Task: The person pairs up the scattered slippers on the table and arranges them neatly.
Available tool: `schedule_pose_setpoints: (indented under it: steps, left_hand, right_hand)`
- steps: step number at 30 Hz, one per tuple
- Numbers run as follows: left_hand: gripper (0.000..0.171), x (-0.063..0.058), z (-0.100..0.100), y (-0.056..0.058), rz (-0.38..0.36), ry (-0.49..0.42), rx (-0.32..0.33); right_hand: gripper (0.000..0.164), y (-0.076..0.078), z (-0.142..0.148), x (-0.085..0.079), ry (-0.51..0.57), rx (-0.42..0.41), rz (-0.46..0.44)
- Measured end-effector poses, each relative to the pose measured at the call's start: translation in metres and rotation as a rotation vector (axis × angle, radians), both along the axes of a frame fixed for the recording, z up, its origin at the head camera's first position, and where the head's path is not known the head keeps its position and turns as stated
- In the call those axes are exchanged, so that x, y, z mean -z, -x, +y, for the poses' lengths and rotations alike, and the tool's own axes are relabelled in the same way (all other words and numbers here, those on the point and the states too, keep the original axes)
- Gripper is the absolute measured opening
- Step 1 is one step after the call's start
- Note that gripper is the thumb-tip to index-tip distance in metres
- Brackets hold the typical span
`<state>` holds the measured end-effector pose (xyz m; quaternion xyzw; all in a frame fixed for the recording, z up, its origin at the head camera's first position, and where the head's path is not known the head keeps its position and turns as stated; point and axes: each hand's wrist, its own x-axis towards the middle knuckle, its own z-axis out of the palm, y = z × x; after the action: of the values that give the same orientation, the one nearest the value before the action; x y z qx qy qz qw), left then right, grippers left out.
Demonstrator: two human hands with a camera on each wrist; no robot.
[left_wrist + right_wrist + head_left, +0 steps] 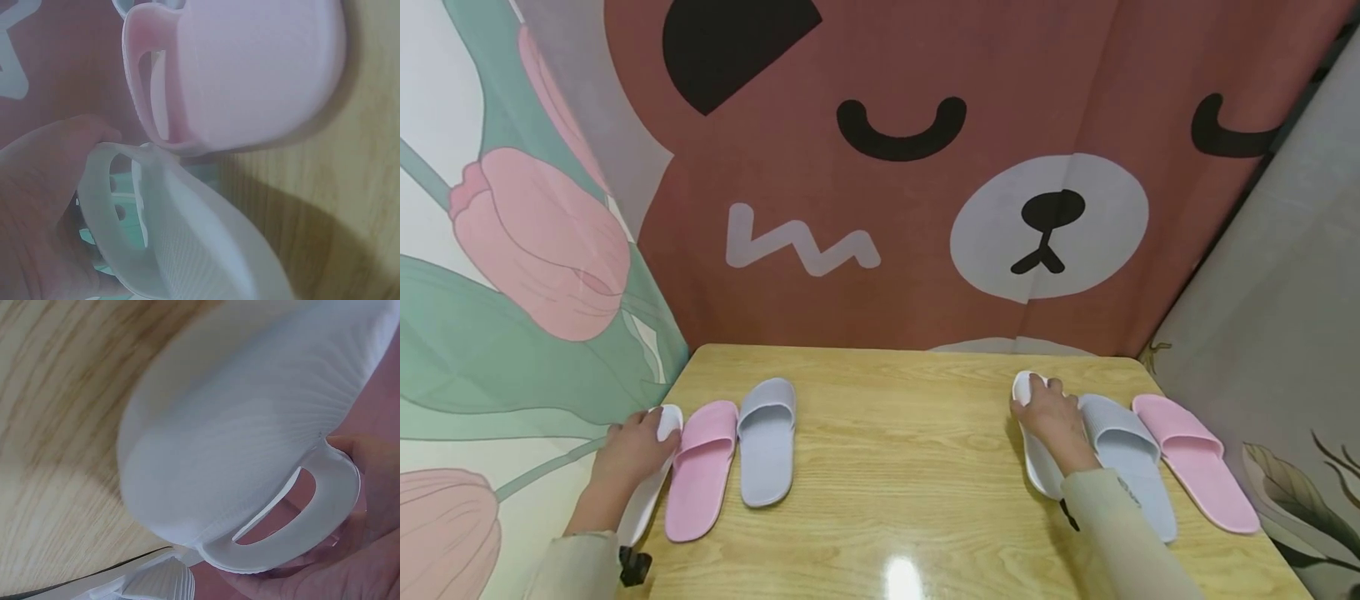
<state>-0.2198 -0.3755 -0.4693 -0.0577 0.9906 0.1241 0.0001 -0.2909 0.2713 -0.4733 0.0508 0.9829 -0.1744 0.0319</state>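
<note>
At the table's left edge my left hand [634, 450] grips a white slipper [642, 510] over its strap. In the left wrist view, fingers and thumb curl round the strap of that white slipper [212, 244], which tilts beside a pink slipper [269, 69]. On the right, my right hand [1054, 418] holds a second white slipper [1039, 468] by its strap. The right wrist view shows its ribbed insole and the open strap of this white slipper [212, 456], thumb on one side and fingers on the other. The far undersides of both straps are partly hidden.
Right of the left hand lie the pink slipper [696, 496] and a grey slipper [766, 468]. Beyond the right hand lie another grey slipper [1138, 492] and a pink slipper [1210, 475]. Printed curtains [910, 308] border the wooden table [902, 458] behind and at both sides.
</note>
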Motion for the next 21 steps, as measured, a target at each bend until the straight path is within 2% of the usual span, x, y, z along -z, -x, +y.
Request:
schedule_pose_setpoints:
  steps: [13,21]
  left_hand:
    - [0.075,-0.004,0.005,0.002,-0.006,-0.006,-0.002]
    - [0.073,-0.011,0.012,0.004,0.013,0.001,0.013]
  right_hand:
    - [0.076,0.005,-0.003,-0.001,-0.013,-0.001,0.002]
    - [0.076,0.007,-0.006,-0.002,-0.019,0.020,-0.009]
